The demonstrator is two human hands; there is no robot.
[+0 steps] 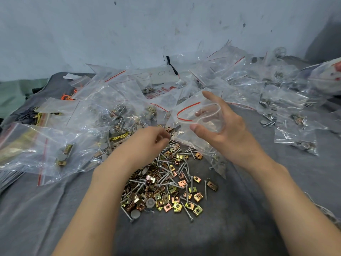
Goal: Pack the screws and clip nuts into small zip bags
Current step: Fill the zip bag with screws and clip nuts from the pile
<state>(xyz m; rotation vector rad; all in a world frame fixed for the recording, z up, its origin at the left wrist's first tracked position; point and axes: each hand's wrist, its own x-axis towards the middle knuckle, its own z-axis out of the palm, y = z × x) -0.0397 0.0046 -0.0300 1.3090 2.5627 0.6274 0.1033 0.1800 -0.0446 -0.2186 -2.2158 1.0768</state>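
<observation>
The right hand (223, 130) is holding a bag (188, 112) just right of centre, its thumb and fingers (210, 97) clamping on the clear plastic and spreading the red-striped mouth into a loop that is facing left. The bag's lower part is running down behind the palm and merging with other plastic, so its bottom edge is hard to trace, and nothing can be made out inside it. The left hand (145, 143) is hovering just left of that mouth, above the top of the pile (166, 185), with fingers curled and tips drawn together; the knuckles are hiding the tips, so whether they are pinching anything cannot be told. The pile is lying on the grey-covered worktop (249, 228) at lower centre, screws (205, 190) and brass-coloured clip nuts (198, 197) lying mixed and overlapping, with a few round grey caps (135, 213) at its lower left. The left wrist is covering the pile's upper left part. Packed bags (55, 145) are crowding the left, the middle distance and the right, their glare blurring much of what they are holding. Orange ties (66, 97) are showing at upper left, partly under plastic. A scuffed wall (129, 24) is filling the top of the frame.
</observation>
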